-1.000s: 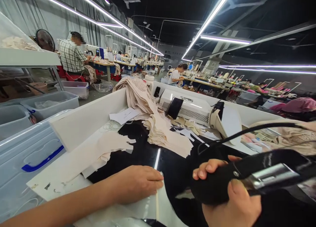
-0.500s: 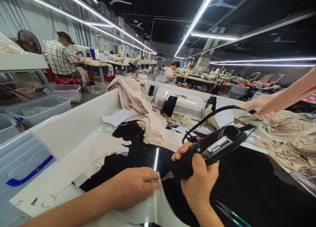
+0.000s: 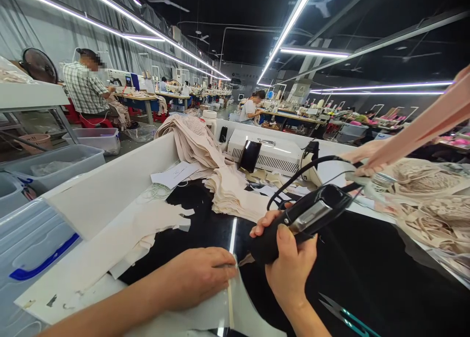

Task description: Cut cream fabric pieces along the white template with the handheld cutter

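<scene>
While the left hand [image 3: 200,278] lies palm down at the near middle in the head view, its fingertips rest at the edge of a pale sheet [image 3: 249,303], beside the far end of a narrow cream strip [image 3: 230,303]; whether they pinch that strip cannot be told. To the right, the right hand [image 3: 290,268] is closed around a black handheld tool [image 3: 270,241], thumb on top, raised above the black work surface [image 3: 367,258]. The tool slants up toward the far right, a metallic plate along its side, and a black cable [image 3: 319,159] curves just beyond it.

Snips with teal handles [image 3: 345,317] lie at the near right. Past the tool, a pinkish band [image 3: 422,122] runs up toward the right edge, and gathered cream bundles [image 3: 426,175] lie farther right. Beyond the left hand stands a layered stack of cream fabric pieces [image 3: 238,195]; more cream fabric [image 3: 135,224] lies to the left. At the far side, a dark, phone-like slab [image 3: 250,156] leans before a white vented machine [image 3: 279,151].
</scene>
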`<state>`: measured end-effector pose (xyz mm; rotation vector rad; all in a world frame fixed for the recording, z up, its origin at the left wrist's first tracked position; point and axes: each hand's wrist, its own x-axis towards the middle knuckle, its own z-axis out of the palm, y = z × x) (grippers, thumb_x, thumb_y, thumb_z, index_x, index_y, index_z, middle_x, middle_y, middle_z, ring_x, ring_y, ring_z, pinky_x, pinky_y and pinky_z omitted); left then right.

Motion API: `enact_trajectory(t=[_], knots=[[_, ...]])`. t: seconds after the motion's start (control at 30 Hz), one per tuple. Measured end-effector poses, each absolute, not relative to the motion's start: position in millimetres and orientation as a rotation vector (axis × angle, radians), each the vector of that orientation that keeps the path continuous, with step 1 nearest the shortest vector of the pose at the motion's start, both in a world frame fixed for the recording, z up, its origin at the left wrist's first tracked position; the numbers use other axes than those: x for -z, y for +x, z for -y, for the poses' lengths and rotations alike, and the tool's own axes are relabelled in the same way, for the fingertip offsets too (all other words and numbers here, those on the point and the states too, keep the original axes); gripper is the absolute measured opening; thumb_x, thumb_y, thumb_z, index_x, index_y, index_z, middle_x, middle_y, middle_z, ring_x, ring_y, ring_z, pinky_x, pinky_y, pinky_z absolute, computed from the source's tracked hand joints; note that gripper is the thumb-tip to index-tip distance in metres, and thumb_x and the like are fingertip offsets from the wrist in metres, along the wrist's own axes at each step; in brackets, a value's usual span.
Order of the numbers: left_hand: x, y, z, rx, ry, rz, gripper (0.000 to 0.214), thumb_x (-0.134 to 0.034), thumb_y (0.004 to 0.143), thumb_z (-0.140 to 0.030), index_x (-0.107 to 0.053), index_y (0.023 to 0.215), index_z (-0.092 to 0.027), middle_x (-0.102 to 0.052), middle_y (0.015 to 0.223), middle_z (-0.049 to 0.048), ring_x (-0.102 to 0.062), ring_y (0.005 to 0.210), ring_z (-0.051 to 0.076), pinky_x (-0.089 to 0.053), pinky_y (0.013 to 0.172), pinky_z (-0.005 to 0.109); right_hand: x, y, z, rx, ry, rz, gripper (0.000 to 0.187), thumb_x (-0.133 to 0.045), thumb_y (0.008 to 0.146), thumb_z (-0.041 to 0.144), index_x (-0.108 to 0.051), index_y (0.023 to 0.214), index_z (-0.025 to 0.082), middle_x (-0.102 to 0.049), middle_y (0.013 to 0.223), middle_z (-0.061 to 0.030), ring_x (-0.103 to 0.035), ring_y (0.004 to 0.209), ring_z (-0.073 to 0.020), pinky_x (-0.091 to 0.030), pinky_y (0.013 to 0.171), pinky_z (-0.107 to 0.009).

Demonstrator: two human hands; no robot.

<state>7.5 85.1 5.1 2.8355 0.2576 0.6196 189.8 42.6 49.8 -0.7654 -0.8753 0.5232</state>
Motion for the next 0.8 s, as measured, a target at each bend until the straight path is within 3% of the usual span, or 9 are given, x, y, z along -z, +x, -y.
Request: enact_trajectory(t=[0.4, 0.8], knots=[[-6.1, 7.1, -86.1, -0.654, 2.86, -0.24, 0.032, -0.039, 0.113, -0.026, -0.067, 0.124, -0.015, -0.069, 0.13, 0.0111, -0.069, 0.117, 0.022, -0.058, 0.103, 0.031, -54.4, 191.0, -36.3, -0.502, -0.735, 0.843, 0.028, -0.073, 0.089, 0.032, -0.058, 0.113, 0.03, -0.068, 0.079, 0.0062, -0.063, 0.06, -0.0126, -0.058, 0.058, -0.029], [-7.6, 6.0, -87.8, -0.639, 2.818, -0.247, 0.027, -0.046, 0.111, -0.024, -0.067, 0.126, -0.016, -0.07, 0.128, 0.0116, -0.07, 0.116, 0.023, -0.06, 0.101, 0.033, -45.1, 188.1, -44.3, -0.5, -0.721, 0.881, 0.028, -0.072, 0.093, 0.033, -0.059, 0.117, 0.032, -0.068, 0.082, 0.0066, -0.065, 0.063, -0.0118, -0.058, 0.06, -0.028]])
